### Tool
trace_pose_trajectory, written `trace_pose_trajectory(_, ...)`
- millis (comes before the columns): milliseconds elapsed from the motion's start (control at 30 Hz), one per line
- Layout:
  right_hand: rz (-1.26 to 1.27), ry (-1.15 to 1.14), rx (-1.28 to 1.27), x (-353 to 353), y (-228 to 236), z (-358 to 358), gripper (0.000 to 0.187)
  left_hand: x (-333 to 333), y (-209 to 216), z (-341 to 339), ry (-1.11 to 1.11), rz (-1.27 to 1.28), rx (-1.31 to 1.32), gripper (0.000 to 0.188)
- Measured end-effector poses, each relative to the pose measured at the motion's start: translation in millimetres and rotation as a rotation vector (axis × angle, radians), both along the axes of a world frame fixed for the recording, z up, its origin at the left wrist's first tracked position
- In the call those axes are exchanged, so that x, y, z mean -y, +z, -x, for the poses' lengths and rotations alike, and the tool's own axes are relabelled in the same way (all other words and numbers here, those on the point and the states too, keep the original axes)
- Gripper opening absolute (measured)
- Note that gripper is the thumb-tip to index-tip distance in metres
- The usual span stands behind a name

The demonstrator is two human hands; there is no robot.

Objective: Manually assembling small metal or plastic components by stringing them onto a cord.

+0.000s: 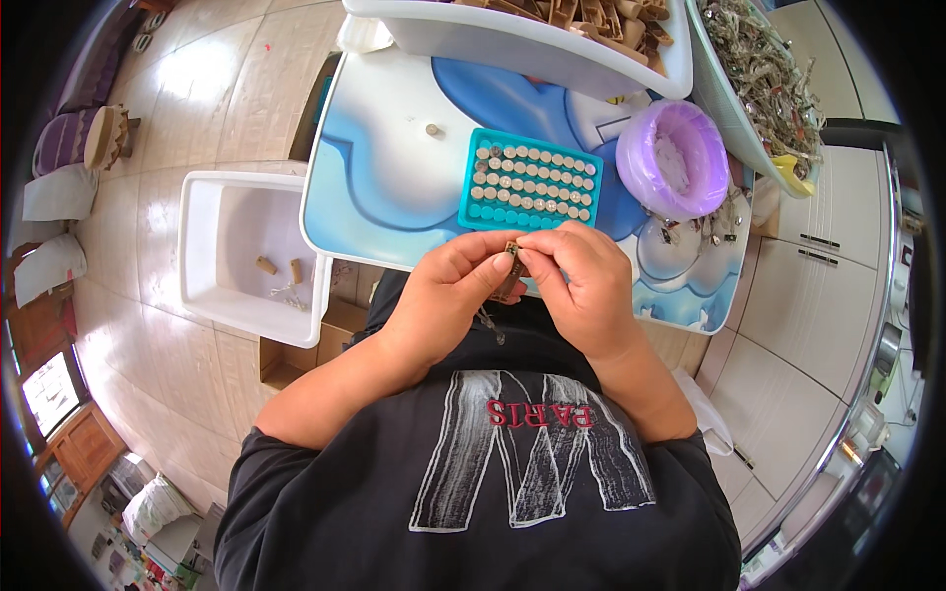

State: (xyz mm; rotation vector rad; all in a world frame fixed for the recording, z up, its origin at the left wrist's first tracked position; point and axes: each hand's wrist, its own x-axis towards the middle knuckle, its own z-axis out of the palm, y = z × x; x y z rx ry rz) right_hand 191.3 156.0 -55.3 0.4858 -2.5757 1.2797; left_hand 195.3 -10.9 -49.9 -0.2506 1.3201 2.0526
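Note:
My left hand [448, 286] and my right hand [583, 281] meet in front of my chest, at the near edge of the table. Between them, both sets of fingers pinch a small dark brownish piece [509, 266] whose exact kind I cannot make out. A thin, clear strand [490, 323] dangles below it. Just beyond my fingertips sits a teal tray [463, 192] with rows of small round pale pieces [532, 180] standing in its holes. Its nearest row of holes shows teal only. One small tan cylinder [432, 129] stands alone on the table, left of the tray.
Right of the tray stands a purple-lined round tub [633, 158]. Farther right, a bin [734, 118] holds tangled wire strands. A white bin [473, 39] of brown curled pieces is at the back. At left, a lower white bin [197, 246] holds two tan cylinders and a strand.

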Motion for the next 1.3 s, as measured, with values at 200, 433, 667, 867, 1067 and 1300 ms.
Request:
trace_pose_trajectory(200, -0.053, 0.104, 0.062, 18, 7, 54, 0.005, 11, -3, 3, 0.129, -0.025, 0.117, 0.029)
trace_pose_trajectory(433, -0.443, 0.093, -0.195, 62, -15, 118, 0.005, 15, -16, 4, 0.068, -0.060, 0.124, 0.030)
trace_pose_trajectory(667, -0.480, 0.133, -0.206, 60, -28, 120, 0.002, 13, -14, 8, 0.074, -0.066, 0.157, 0.031)
trace_pose_trajectory(867, -0.280, 0.038, -0.173, 37, -15, 85, 0.007, 12, -16, 9, 0.112, -0.081, 0.178, 0.030)
trace_pose_trajectory(1067, -0.334, 0.025, -0.247, 44, -21, 98, 0.005, 10, -17, 8, 0.136, -0.065, 0.186, 0.030)
trace_pose_trajectory(1300, -0.574, 0.048, -0.086, 60, -20, 113, 0.006, 10, -15, 8, 0.129, -0.082, 0.182, 0.029)
